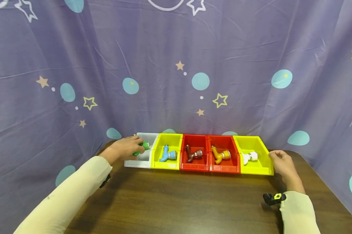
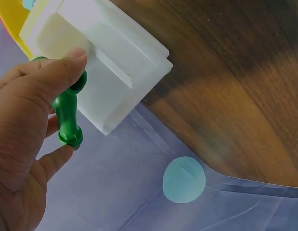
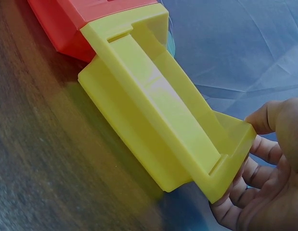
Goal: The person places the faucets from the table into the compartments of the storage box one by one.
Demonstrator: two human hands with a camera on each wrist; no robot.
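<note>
My left hand (image 1: 125, 149) grips a green plastic tap (image 1: 146, 145) over the white bin (image 1: 138, 163) at the row's left end. In the left wrist view the thumb and fingers curl round the green tap (image 2: 67, 113), with one fingertip at its lower end. At the other end of the row, my right hand (image 1: 284, 165) holds the outer side of a yellow bin (image 1: 259, 170). The right wrist view has the thumb at that bin's rim (image 3: 235, 168) and the fingers against its outer wall. A white tap (image 1: 250, 157) lies inside this bin.
Between the end bins stand another yellow bin with a blue tap (image 1: 168, 154), a red bin with a dark brown tap (image 1: 193, 154) and a red bin with a mustard-yellow tap (image 1: 221, 155). They stand on a brown wooden table (image 1: 176, 201), before a purple patterned curtain (image 1: 164, 65).
</note>
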